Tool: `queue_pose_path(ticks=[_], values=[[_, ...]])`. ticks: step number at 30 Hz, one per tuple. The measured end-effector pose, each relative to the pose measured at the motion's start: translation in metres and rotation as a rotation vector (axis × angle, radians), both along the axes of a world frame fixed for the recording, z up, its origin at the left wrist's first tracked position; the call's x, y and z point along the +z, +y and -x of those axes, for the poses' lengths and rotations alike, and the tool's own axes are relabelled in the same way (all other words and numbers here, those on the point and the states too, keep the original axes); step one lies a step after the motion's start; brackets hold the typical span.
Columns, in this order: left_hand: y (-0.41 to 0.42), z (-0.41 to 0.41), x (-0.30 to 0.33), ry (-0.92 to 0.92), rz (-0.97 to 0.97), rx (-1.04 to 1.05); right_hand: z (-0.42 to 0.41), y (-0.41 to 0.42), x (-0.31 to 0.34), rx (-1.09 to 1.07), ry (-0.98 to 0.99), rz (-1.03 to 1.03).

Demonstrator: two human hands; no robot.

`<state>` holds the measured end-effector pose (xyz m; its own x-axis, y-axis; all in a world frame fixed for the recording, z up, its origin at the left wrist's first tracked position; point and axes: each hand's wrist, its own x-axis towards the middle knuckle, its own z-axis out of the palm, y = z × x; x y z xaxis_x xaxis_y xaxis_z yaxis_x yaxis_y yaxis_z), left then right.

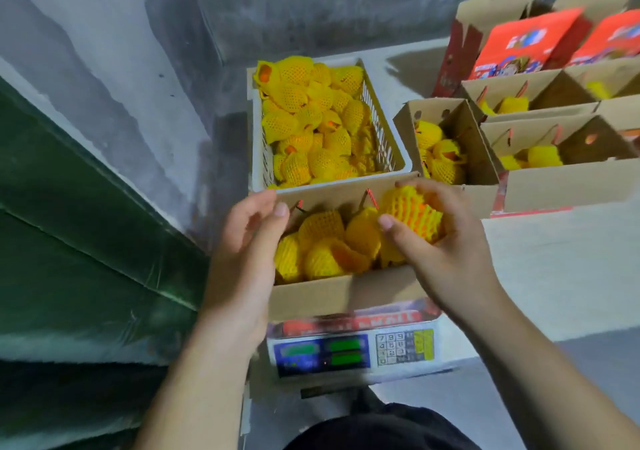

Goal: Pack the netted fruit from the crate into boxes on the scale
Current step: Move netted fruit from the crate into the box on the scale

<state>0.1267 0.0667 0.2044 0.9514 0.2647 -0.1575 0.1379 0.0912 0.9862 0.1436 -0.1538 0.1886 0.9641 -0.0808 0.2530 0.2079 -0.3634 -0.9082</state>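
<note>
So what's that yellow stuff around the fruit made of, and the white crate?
The yellow netting looks like soft foam mesh: puffy, matte, full of holes with orange fruit showing through. The crate looks like hard plastic: smooth, pale, with slotted walls. The box on the scale looks like plain brown cardboard.

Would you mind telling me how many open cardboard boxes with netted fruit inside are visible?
4: one on the scale under the hands, one right of the crate, two further right. Another at the frame's right edge may also hold fruit.
</note>
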Motion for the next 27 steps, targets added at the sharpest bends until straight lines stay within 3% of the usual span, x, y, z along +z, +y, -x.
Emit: queue_pose_path(ticks=[4, 7, 12, 14, 19, 24, 27], values=[[0.006, 0.045, 0.005, -0.043, 0.113, -0.078, 0.030, 0.000, 0.007, -0.042, 0.011, 0.059], [0.010, 0.083, 0.009, -0.047, 0.060, -0.160, 0.055, 0.008, 0.009, -0.079, 0.056, 0.061], [0.020, 0.125, 0.003, 0.004, 0.014, -0.354, 0.096, 0.047, 0.018, 0.031, 0.020, -0.015], [0.014, 0.138, 0.002, -0.091, -0.016, -0.397, 0.110, 0.070, 0.022, 0.078, -0.020, -0.065], [0.022, 0.142, 0.005, -0.367, 0.000, -0.158, 0.128, 0.105, 0.025, 0.181, 0.043, -0.413], [0.032, 0.134, 0.000, -0.183, -0.158, -0.253, 0.095, 0.105, 0.021, 0.138, -0.130, -0.109], [0.037, 0.141, -0.012, -0.096, -0.138, -0.179, 0.057, 0.092, 0.020, 0.161, -0.026, 0.341]])
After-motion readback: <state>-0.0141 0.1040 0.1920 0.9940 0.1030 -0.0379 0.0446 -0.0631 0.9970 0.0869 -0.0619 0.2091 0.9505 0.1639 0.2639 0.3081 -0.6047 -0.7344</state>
